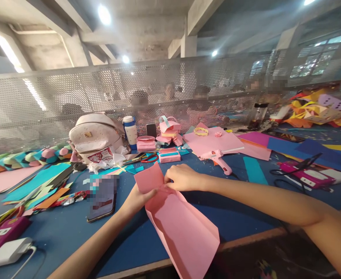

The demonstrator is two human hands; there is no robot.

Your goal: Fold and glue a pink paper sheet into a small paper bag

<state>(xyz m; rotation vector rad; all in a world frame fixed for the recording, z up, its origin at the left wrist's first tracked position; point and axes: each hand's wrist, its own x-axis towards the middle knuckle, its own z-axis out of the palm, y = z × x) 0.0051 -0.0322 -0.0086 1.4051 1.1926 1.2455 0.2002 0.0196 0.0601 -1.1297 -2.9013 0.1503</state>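
Both hands hold a folded pink paper sheet over the blue table. My left hand pinches its left edge from below, thumb on top. My right hand is closed on the fold near the sheet's upper part, where a flap sticks up. The long lower end of the paper hangs past the table's front edge toward me.
A phone lies left of my hands. A pink glue gun, pink paper boxes, a beige backpack and a bottle stand behind. Coloured paper lies left, chargers at front left. A mesh screen separates people beyond.
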